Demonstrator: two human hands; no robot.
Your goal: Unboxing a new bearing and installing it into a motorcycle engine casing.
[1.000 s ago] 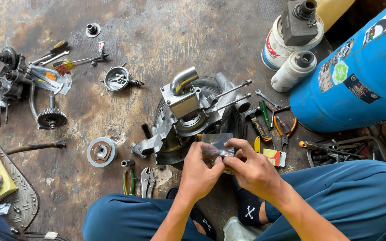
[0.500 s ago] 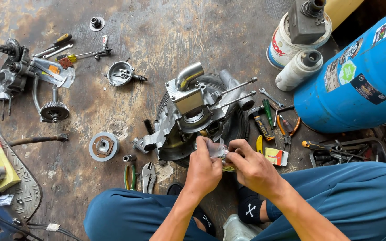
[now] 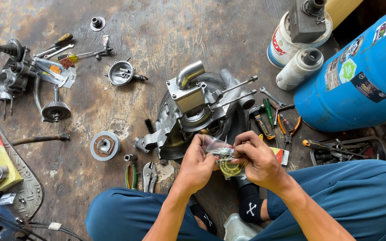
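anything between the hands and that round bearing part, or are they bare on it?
A clear plastic wrapper sits between them. The left hand and right hand pinch the wrapper from both sides, and the bearing shows through it, below the fingertips. Whether any finger touches bare metal cannot be told.

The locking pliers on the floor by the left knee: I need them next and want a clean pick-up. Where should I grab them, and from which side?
Take the locking pliers by the two handles, the long end nearest you, reaching down from above with the left hand. They lie flat with the jaws pointing away, and green-handled pliers lie close on their left, so pinching across both handles from above is probably easiest.
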